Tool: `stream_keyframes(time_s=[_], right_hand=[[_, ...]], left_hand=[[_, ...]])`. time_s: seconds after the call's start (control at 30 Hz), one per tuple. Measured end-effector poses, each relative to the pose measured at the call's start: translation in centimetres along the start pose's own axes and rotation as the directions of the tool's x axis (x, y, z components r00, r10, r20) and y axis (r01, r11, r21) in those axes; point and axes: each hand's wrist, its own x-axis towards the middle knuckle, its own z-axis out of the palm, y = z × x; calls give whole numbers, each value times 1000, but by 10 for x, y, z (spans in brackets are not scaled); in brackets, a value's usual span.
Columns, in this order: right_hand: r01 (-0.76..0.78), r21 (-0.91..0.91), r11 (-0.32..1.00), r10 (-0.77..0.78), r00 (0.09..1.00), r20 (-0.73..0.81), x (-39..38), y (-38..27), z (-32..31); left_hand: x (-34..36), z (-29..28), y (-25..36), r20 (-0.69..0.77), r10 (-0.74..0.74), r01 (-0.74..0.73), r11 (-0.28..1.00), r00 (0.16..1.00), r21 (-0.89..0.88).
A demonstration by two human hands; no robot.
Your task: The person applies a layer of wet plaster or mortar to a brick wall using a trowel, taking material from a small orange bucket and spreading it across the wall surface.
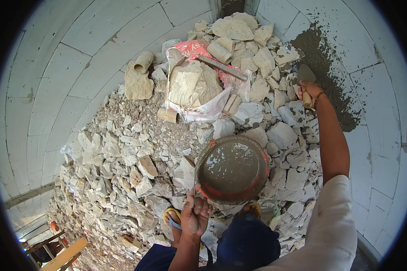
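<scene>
My right hand (310, 89) is closed round the wooden handle of a pointed trowel (306, 74), its grey blade held up near the wall. Beside it, a rough patch of wet grey mortar (323, 58) clings to the pale block wall, with splashes around it. A round bucket (233, 169) with an orange-smeared rim stands on the rubble in front of me, with wet mortar inside. At its near left edge my left hand (196, 214) has curled fingers round what looks like the bucket's thin wire handle, partly hidden by the fingers.
Broken stones (122, 158) cover the uneven ground. Beyond the bucket lies a torn red-and-white sack (199, 113) round a big pale lump, with a wooden stick (224, 67) across it. Short pipe pieces (143, 62) lie nearby. Block walls (72, 63) rise on both sides.
</scene>
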Motion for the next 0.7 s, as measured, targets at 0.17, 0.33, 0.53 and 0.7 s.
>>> stream_keyframes(time_s=[0.17,0.33,0.53,0.7], right_hand=[[-6,-228,974,20,998,63,35,-19,23],[499,-533,683,-366,866,342,-70,-10,50],[662,-491,566,-603,739,301,-93,18,52],[170,-727,665,-184,981,62,-19,17,77]], left_hand=[[2,-1,-1,44,36,-35,999,998,-35],[0,1,-1,-4,2,-2,1000,1000,10],[-2,8,-2,52,53,-55,998,997,21],[-1,9,-6,38,39,-39,999,999,6]])
